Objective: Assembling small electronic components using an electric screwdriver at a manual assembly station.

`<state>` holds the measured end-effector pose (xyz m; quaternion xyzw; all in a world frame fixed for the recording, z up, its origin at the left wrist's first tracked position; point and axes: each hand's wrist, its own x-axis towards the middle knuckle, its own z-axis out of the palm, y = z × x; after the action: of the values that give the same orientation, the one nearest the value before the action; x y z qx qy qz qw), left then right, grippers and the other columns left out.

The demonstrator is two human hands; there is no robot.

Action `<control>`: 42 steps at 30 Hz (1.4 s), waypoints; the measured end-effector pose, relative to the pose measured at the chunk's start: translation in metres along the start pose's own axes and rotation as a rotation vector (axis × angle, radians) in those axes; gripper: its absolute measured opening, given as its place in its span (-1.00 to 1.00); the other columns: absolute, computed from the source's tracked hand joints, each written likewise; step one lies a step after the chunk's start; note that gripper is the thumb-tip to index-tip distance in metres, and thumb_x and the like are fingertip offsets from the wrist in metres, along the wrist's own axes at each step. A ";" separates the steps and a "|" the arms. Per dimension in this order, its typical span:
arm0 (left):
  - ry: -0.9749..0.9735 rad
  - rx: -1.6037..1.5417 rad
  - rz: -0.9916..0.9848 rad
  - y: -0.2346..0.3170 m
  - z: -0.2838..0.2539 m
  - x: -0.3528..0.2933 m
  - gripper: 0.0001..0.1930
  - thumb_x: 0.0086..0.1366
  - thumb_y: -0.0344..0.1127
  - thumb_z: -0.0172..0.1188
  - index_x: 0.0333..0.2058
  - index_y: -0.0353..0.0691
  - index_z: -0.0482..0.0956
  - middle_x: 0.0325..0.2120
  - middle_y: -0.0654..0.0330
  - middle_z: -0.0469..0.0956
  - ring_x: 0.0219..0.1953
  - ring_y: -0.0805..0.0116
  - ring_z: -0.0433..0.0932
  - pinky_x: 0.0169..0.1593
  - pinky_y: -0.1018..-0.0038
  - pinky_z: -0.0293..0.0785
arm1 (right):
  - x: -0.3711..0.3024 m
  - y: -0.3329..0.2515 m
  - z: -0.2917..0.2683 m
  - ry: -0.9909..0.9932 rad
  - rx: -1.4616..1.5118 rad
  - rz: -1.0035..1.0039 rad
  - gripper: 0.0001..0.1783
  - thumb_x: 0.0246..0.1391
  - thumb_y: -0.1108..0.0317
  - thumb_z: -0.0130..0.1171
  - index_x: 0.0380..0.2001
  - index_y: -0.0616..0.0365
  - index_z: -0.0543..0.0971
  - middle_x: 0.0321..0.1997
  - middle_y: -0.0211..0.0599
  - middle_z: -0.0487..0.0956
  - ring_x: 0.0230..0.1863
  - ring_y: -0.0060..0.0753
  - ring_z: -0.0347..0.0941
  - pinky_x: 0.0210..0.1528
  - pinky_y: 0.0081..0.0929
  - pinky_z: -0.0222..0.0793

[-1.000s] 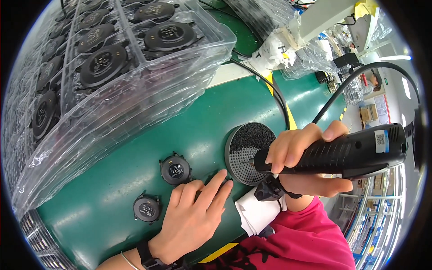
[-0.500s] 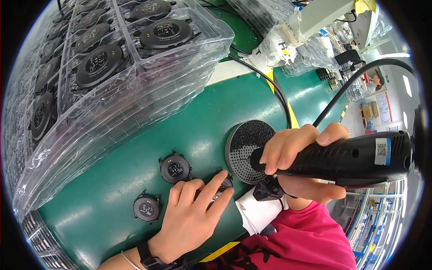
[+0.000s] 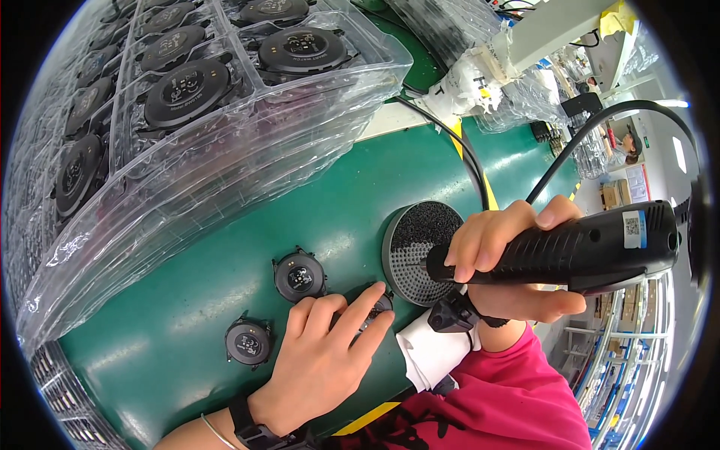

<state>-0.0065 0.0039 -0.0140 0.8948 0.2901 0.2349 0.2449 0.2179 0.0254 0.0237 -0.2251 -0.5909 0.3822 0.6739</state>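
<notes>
My right hand (image 3: 517, 259) grips a black electric screwdriver (image 3: 577, 251) lying nearly level. Its tip end points left over a round grey screw dish (image 3: 424, 277), with many small dark screws (image 3: 429, 225) heaped in the far half. Whether a screw is on the tip cannot be made out. My left hand (image 3: 322, 345) rests on the green bench, its fingers stretched around a round black watch case (image 3: 382, 304) and pinning it; the hand covers much of that case. Just beyond the knuckles sits a second watch case (image 3: 298, 276). A third watch case (image 3: 248, 342) lies to the left, back side up.
Stacked clear plastic trays (image 3: 247, 150) full of black watch cases fill the far left. A white cloth (image 3: 427, 352) lies near the dish. Black cables (image 3: 469, 154) cross the bench by a white post (image 3: 555, 37). Another person (image 3: 626, 142) is far off at right.
The view has shifted a little, so trays and dish appear slightly farther right. The screwdriver's rear end is slightly higher in view. Both hands keep their holds.
</notes>
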 end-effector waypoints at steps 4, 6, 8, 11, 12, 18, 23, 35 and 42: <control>0.000 0.000 0.000 -0.001 -0.001 -0.001 -0.64 0.03 -0.38 0.26 -0.11 -0.09 0.57 0.12 0.25 0.42 -0.17 0.21 0.36 -0.03 0.25 0.23 | 0.002 0.005 0.009 0.085 -0.131 -0.046 -0.15 -0.02 -0.47 0.09 -0.09 0.08 0.17 -0.60 -0.28 0.41 -0.72 -0.37 0.40 -0.66 -0.48 0.39; -0.004 0.008 -0.002 -0.002 -0.001 -0.002 -0.64 0.04 -0.38 0.26 -0.11 -0.09 0.58 0.12 0.25 0.42 -0.16 0.21 0.36 -0.03 0.24 0.23 | 0.001 0.004 0.014 0.136 -0.160 -0.068 -0.16 -0.01 -0.46 0.10 -0.09 0.09 0.17 -0.60 -0.29 0.41 -0.74 -0.38 0.38 -0.69 -0.50 0.39; -0.007 0.008 -0.007 -0.004 -0.001 -0.004 -0.63 0.04 -0.38 0.26 -0.11 -0.08 0.58 0.12 0.25 0.42 -0.16 0.21 0.36 -0.03 0.24 0.23 | 0.001 0.003 0.020 0.162 -0.168 -0.076 -0.17 0.00 -0.45 0.10 -0.09 0.09 0.17 -0.60 -0.29 0.41 -0.75 -0.39 0.38 -0.70 -0.51 0.38; -0.008 -0.005 0.003 -0.004 -0.001 -0.003 -0.63 0.04 -0.38 0.27 -0.11 -0.07 0.58 0.12 0.25 0.42 -0.15 0.21 0.36 -0.03 0.24 0.23 | 0.003 -0.008 0.027 0.239 -0.049 -0.149 -0.19 0.02 -0.41 0.12 -0.10 0.09 0.16 -0.60 -0.28 0.44 -0.77 -0.39 0.39 -0.73 -0.52 0.41; -0.008 -0.005 0.007 -0.004 -0.001 -0.003 -0.63 0.03 -0.38 0.27 -0.10 -0.07 0.58 0.12 0.25 0.42 -0.15 0.21 0.36 -0.03 0.24 0.23 | 0.001 -0.010 0.028 0.239 -0.052 -0.149 -0.19 0.02 -0.41 0.12 -0.10 0.09 0.16 -0.60 -0.28 0.44 -0.77 -0.39 0.39 -0.73 -0.52 0.41; -0.006 0.009 -0.010 -0.006 0.003 -0.006 -0.61 0.02 -0.39 0.28 -0.09 -0.05 0.58 0.13 0.26 0.41 -0.14 0.21 0.35 -0.02 0.24 0.23 | -0.009 0.002 0.036 0.056 0.032 -0.068 -0.23 0.04 -0.31 0.19 -0.10 0.11 0.15 -0.55 -0.16 0.48 -0.69 -0.31 0.46 -0.64 -0.41 0.48; -0.004 0.001 -0.006 -0.004 0.003 -0.004 -0.61 0.01 -0.39 0.29 -0.10 -0.06 0.58 0.13 0.26 0.42 -0.14 0.21 0.36 -0.02 0.24 0.23 | -0.009 0.003 0.036 0.069 -0.007 -0.107 -0.27 0.07 -0.29 0.17 -0.14 0.09 0.13 -0.60 -0.20 0.47 -0.75 -0.34 0.46 -0.70 -0.43 0.49; 0.015 0.033 0.012 -0.004 -0.001 -0.007 -0.66 0.05 -0.38 0.15 -0.13 -0.17 0.61 0.09 0.18 0.43 -0.15 0.26 0.38 0.03 0.29 0.27 | -0.003 0.005 0.040 -0.317 -0.107 -0.115 -0.30 0.08 -0.23 0.20 -0.14 0.13 0.18 -0.54 -0.13 0.50 -0.70 -0.30 0.47 -0.65 -0.38 0.49; 0.023 0.023 0.015 -0.002 -0.004 -0.012 -0.67 0.07 -0.37 0.14 -0.14 -0.18 0.62 0.07 0.19 0.44 -0.15 0.27 0.39 0.05 0.28 0.27 | -0.011 0.006 0.046 -0.167 -0.007 -0.082 -0.30 0.07 -0.24 0.21 -0.13 0.13 0.20 -0.52 -0.12 0.51 -0.68 -0.30 0.47 -0.62 -0.38 0.49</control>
<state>-0.0180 -0.0007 -0.0158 0.8970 0.2887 0.2435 0.2295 0.1716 0.0134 0.0215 -0.1704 -0.6550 0.3698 0.6366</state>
